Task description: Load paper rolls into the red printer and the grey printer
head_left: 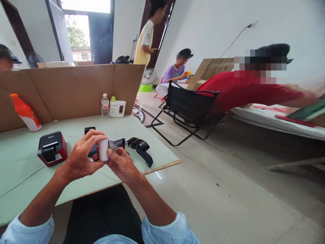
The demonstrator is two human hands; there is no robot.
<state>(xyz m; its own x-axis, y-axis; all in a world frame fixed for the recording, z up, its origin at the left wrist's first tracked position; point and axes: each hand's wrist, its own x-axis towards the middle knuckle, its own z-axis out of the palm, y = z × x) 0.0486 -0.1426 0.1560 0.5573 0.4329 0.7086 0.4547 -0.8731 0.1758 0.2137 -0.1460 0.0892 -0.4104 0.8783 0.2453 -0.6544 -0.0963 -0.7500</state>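
Observation:
My left hand is wrapped round a small white paper roll, held upright above the table. Fingers and thumb grip it from its left side. At the roll's right edge my right hand is closed, its thumb pressing where a dark, white-streaked strip meets the roll. Right of that strip, curled black strips lie on the table. Left of my hands stands a small red and black printer. Behind my left hand, a small black object is partly covered.
The pale green table is backed by a cardboard screen. Along it stand an orange bottle, a clear water bottle and a white jug. To the right are a black folding chair and a person in red.

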